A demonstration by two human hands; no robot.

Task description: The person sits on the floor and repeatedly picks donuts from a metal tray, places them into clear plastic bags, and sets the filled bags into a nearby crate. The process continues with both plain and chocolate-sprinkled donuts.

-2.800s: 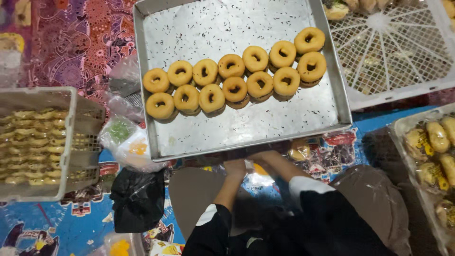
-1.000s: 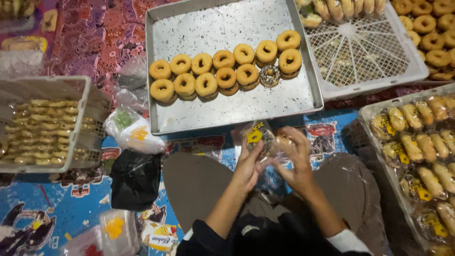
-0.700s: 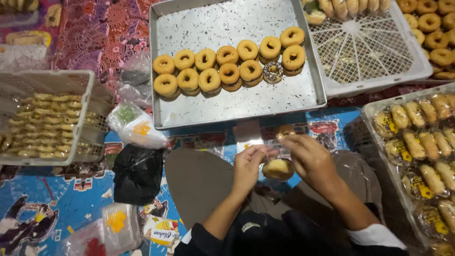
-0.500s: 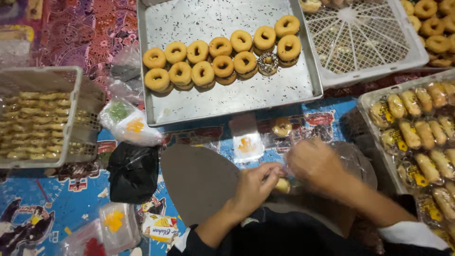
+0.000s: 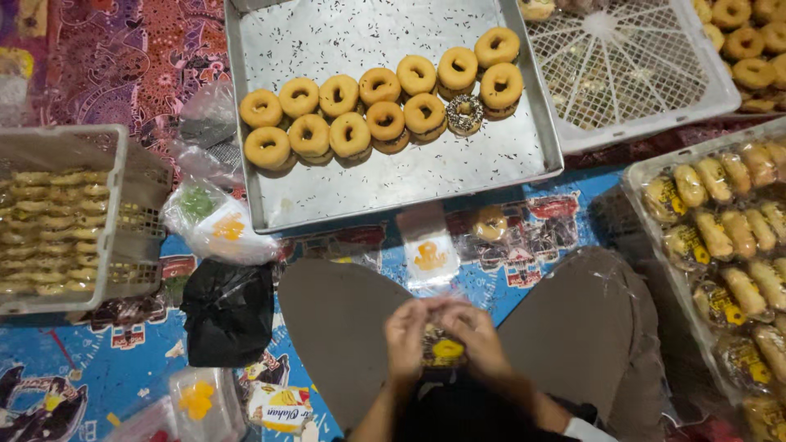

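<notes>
The floor (image 5: 82, 376) was covered with a blue mat printed with cartoon figures, and farther off a purple and red patterned cloth (image 5: 123, 57) lay over it. The light was even and rather warm, throwing only soft shadows. No wall, window or furniture showed, since the view looked straight down at the floor.

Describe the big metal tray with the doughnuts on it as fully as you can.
The metal tray is a shallow, square-cornered pan of dull silvery metal with a low raised rim, its floor speckled with crumbs. It lies flat on the patterned floor covering beyond the person's knees. Plain ring doughnuts sit in two slanting rows across its middle, with one sprinkled doughnut among them. A white plastic crate adjoins its right edge.
</notes>
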